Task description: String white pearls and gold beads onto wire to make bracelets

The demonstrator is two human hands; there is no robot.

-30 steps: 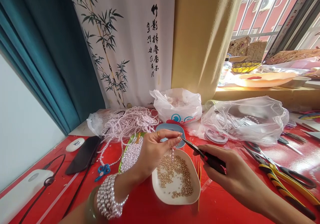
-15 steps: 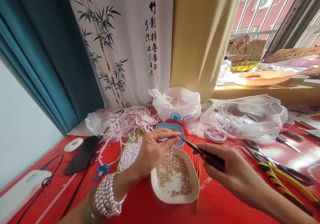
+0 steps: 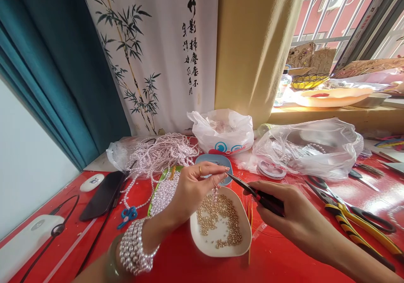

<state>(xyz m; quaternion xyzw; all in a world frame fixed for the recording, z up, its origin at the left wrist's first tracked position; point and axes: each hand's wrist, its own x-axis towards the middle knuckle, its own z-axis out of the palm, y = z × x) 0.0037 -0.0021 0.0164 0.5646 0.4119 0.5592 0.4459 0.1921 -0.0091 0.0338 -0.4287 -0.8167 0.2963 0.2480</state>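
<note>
My left hand [image 3: 200,184] pinches a short piece of pearl beadwork [image 3: 215,194], whose lower beads hang below the fingers. What sits right at the fingertips is too small to make out. In my right hand [image 3: 284,203] is a pair of black-handled pliers [image 3: 265,199], with the narrow tips meeting the left thumb and forefinger. Under both hands stands a white dish [image 3: 221,251] of gold beads [image 3: 232,215]. Partly behind the left wrist lies a green tray [image 3: 151,199] of pale pink pearls [image 3: 166,192]. A blue dish [image 3: 229,161] is partly hidden behind the left fingers.
Strings of pink pearls [image 3: 167,148] lie heaped at the back left. A white plastic bag [image 3: 221,131] and a clear bag [image 3: 315,148] stand behind. Yellow-black pliers [image 3: 356,228] and scissors [image 3: 372,220] lie right; a phone [image 3: 102,197] and blue clip [image 3: 127,217] left.
Both hands keep almost the same pose, with the plier tips still at the left fingertips. The whole view has shifted very slightly.
</note>
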